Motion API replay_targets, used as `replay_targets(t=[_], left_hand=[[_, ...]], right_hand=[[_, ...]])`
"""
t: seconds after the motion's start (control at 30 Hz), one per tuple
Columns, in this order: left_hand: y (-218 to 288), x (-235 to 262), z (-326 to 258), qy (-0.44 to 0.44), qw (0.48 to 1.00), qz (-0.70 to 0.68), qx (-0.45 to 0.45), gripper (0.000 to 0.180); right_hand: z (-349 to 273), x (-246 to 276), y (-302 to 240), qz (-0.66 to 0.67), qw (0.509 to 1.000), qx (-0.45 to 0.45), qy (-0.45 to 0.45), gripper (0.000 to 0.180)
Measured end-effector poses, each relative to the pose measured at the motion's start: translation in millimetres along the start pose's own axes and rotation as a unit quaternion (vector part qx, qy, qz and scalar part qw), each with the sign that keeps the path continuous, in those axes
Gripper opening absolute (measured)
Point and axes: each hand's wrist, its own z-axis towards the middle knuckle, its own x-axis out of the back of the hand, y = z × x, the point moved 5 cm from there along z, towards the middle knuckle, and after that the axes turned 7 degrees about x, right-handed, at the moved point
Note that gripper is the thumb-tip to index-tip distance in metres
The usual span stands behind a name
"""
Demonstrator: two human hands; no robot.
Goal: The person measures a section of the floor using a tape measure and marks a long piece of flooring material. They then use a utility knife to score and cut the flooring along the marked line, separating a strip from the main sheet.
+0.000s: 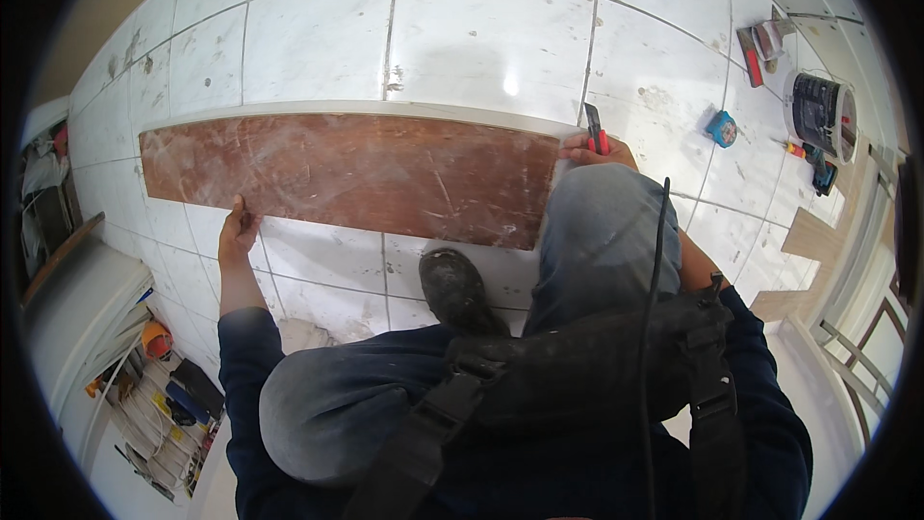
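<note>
Scuffed brown board point(346, 173) lies lengthwise across a marked white tile floor point(491, 34). Left hand point(240, 227) grips its near edge, left of middle. Right hand point(618, 151), at the right end, holds a red-and-black knife point(597, 133). One black boot point(451, 284) stands just short of the board. Blue tape measure point(720, 129) lies to the right; bucket point(820, 108) beyond it.

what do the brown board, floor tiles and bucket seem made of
Brown board: probably wood or wood-faced panel, dull and worn, judging by its streaky reddish-brown surface with pale scuffs and scratches. Floor tiles: likely glazed ceramic or porcelain, glossy, since light reflects off them between dark joints. Bucket: perhaps plastic, from its smooth dark wall and pale rim.
</note>
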Motion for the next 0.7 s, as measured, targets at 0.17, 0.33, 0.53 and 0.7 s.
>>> replay_targets(t=[0.17, 0.33, 0.53, 0.7], left_hand=[[-4, -3, 2, -0.006, 1.000, -0.008, -0.006, 0.031], [-7, -2, -1, 0.003, 1.000, -0.024, -0.010, 0.031], [-7, -9, -10, 0.007, 1.000, -0.009, -0.013, 0.036], [-9, -16, -15, 0.018, 1.000, -0.006, -0.008, 0.038]], right_hand=[[-1, -3, -2, 0.013, 1.000, -0.001, 0.005, 0.021], [0, -1, 1, 0.026, 1.000, 0.006, -0.006, 0.019], [0, -1, 3, 0.037, 0.999, -0.001, -0.009, 0.018], [-1, 0, 3, 0.038, 0.999, -0.002, 0.004, 0.018]])
